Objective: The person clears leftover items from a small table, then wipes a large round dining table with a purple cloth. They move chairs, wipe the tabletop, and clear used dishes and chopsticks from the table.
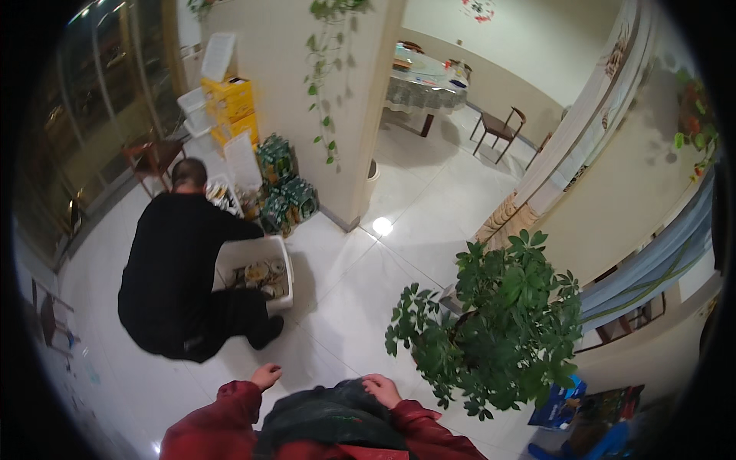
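My left hand (266,376), in a red sleeve, hangs in front of my body with its fingers loosely bent and apart, holding nothing that I can see. My right hand (382,390) lies at the edge of my dark apron (326,410), fingers stretched out and nothing visible in them. Ahead on the left, a person in black (172,268) crouches beside a white plastic crate (290,277) that holds several round, pale items, perhaps cans or jars. That person's arm reaches over the crate, and their hands are hidden.
Behind the crate stand green wrapped packs (290,203), yellow crates (228,100) and a white bin of small items (222,195). A leafy potted plant (510,322) spreads at the right. Past the wall corner are a round table (425,92) and a chair (502,132). The tiled floor (337,307) shines.
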### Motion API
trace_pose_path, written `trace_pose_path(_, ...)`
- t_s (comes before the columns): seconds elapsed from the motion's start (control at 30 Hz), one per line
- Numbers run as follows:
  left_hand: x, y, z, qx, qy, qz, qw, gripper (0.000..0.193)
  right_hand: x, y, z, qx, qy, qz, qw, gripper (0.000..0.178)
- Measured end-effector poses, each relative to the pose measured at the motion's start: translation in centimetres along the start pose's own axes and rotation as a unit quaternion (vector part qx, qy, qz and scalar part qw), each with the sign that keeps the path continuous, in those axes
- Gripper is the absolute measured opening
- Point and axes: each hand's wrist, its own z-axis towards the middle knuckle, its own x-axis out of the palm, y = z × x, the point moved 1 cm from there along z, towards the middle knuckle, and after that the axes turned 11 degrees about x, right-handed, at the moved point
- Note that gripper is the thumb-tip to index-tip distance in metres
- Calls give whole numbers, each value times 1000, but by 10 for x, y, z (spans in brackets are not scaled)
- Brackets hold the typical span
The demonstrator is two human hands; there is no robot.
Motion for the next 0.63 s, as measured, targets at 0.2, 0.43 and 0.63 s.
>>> trace_pose_path(0.2,-27,-155,251,77,64,-53,994,44,-99,122,124,-27,-84,134,987,22)
trace_pose_path(0.43,-40,-300,462,72,214,64,972,52,-229,323,301,-139,-86,136,977,20)
trace_pose_path(0.63,-42,-403,639,60,178,116,975,51,-337,439,421,-126,-58,161,977,21)
